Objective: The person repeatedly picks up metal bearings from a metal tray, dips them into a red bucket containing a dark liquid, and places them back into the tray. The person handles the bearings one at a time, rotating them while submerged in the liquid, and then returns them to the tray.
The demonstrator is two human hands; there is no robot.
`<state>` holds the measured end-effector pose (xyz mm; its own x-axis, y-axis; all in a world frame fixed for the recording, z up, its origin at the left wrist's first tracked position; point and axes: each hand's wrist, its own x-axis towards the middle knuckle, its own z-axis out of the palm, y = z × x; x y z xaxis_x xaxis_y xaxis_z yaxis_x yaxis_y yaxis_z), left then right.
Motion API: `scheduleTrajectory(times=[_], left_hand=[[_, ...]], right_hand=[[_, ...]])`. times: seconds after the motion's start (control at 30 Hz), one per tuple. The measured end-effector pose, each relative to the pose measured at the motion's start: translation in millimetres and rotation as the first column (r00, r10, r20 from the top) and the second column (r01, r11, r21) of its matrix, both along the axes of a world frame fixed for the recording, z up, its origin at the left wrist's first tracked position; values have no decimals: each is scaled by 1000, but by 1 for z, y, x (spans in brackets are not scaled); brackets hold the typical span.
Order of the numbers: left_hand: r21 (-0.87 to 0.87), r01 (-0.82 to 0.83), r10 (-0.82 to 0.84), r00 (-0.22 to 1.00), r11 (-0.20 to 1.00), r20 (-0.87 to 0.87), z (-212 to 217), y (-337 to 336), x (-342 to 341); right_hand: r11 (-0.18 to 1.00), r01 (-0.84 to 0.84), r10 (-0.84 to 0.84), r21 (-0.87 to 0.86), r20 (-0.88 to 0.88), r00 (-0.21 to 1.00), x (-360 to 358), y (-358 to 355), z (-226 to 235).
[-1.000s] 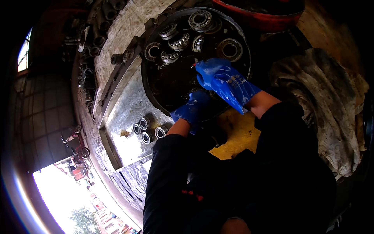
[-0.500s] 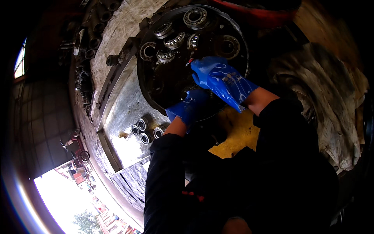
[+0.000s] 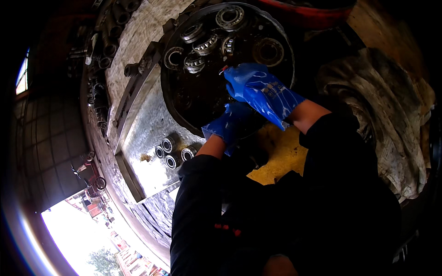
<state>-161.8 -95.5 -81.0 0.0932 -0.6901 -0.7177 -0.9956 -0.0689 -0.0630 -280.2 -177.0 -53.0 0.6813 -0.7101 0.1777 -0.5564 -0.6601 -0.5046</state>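
Observation:
Both my hands wear blue rubber gloves and work over a round, dark basin (image 3: pixel 166 102) of murky liquid. My right hand (image 3: pixel 248 83) is closed around a thin tool with a red end (image 3: pixel 223 70); the rest of it is hidden in the glove. Just below, my left hand (image 3: pixel 230 120) is curled near the basin's near side, partly behind the right. What it grips is hidden in shadow. Beyond my hands, several roller bearings lie in the basin, among them a large one (image 3: pixel 230 17), a tilted one with bare rollers (image 3: pixel 206 44) and a dark ring (image 3: pixel 268 51).
Left of the basin, several smaller bearings (image 3: pixel 171 161) stand on a metal tray (image 3: pixel 149 124) with a raised edge. A red-rimmed vessel (image 3: pixel 317 18) is at the far right. Crumpled, stained cloth (image 3: pixel 382 115) lies on the right; a yellow surface (image 3: pixel 281 156) shows below the basin.
My left hand has risen slightly and moved right, closer to the right hand. The right hand keeps its grip on the red-ended tool and has barely shifted.

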Motion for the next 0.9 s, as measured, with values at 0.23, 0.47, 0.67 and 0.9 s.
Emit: scheduleTrajectory(times=[0.23, 0.47, 0.67, 0.9], left_hand=[[-20, -297, 281, 921, 955, -270, -72, 15, 60], [12, 213, -213, 977, 977, 4, -40, -11, 8], [-18, -83, 79, 984, 996, -162, 10, 4, 24], [-183, 234, -247, 968, 955, -51, -59, 30, 30]], right_hand=[[996, -35, 42, 84, -87, 995, 0, -3, 12], [994, 103, -94, -40, 188, 978, 15, 6, -44], [995, -53, 55, 82, -19, 998, 2, -8, -7], [993, -121, 121, 15, 38, 992, 7, 9, 28]])
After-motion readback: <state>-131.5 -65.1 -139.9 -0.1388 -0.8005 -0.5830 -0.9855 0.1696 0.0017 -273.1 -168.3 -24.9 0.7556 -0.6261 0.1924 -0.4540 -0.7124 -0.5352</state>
